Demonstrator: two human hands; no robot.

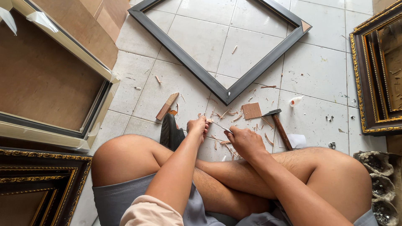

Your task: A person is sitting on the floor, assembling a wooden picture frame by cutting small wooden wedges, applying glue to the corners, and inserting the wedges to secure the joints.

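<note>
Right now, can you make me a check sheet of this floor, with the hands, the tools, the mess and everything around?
Surface: white tiled floor; the person sits cross-legged on it.
Job's things: left hand pinches a small wood piece; right hand grips a thin blade whose tip points at that piece.
Clutter: wood shavings, a square brown chip, a wood offcut, a hammer, a small white glue bottle, a black sandal.
Hands: both closed, close together above the crossed shins.
Cables: nothing seen.
Surroundings: dark empty frame ahead; gold-trimmed frames right and lower left; a backed frame left; a grey tray at the right edge.
</note>
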